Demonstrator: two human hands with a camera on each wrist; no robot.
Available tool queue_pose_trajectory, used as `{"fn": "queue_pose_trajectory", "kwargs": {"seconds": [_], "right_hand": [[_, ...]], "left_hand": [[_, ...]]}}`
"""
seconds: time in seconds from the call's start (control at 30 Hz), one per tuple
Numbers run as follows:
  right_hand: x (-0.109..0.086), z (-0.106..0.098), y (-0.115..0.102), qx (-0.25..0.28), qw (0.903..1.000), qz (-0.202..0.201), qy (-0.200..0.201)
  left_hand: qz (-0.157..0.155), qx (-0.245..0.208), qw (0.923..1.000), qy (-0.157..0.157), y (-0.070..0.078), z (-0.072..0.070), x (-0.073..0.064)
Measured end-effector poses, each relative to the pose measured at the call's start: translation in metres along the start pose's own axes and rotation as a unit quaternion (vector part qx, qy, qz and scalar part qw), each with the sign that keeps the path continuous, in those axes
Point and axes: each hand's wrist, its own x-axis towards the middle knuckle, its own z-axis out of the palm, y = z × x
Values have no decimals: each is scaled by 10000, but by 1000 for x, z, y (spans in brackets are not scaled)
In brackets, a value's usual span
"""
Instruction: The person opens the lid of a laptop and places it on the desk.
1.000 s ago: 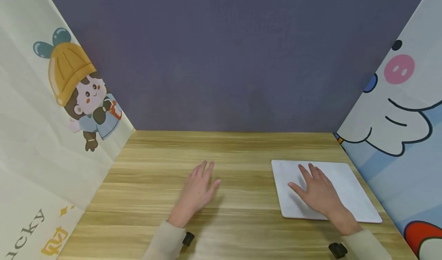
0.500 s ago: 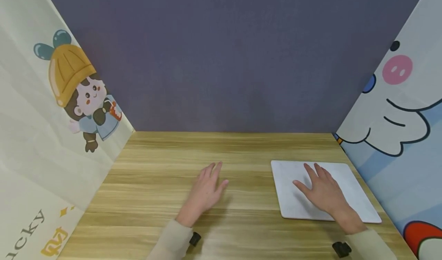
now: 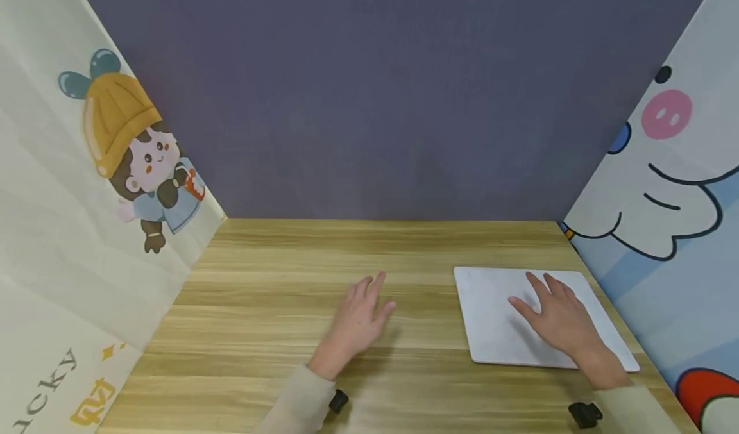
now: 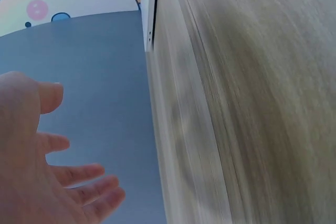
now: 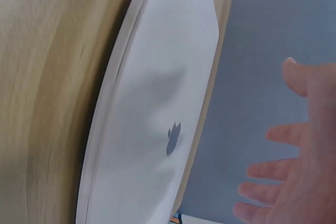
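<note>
A closed silver laptop (image 3: 489, 312) lies flat on the right side of the wooden table. In the right wrist view a dark apple-shaped logo shows on its lid (image 5: 142, 114). Over the laptop hovers my right hand (image 3: 564, 322), fingers spread and holding nothing, its shadow falling on the lid. My left hand (image 3: 356, 322) is above the bare wood left of the laptop, fingers extended and loosely apart, with nothing in it. From the left wrist, the laptop's narrow side edge (image 4: 150, 17) is visible beyond the thumb.
The wooden table (image 3: 277, 248) ends at a dark grey-blue back panel (image 3: 369, 100). A cream cartoon-printed sheet (image 3: 52, 229) borders the left, a blue-and-white printed one (image 3: 693, 293) the right. Small black devices (image 3: 585, 415) sit at both wrists.
Both hands have drifted to the right, still raised with fingers extended. The laptop stays in place.
</note>
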Motion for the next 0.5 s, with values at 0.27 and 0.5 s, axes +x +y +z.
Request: {"fn": "queue_pose_trajectory", "kwargs": {"seconds": [0.27,0.5], "right_hand": [[-1,-9,19,-45,9999,81,50],[1,-12,33,2,9998,116,143]], "left_hand": [[-128,-30,9998,-122,5,4,3],[-185,-136,9996,-139,7,4,4]]}}
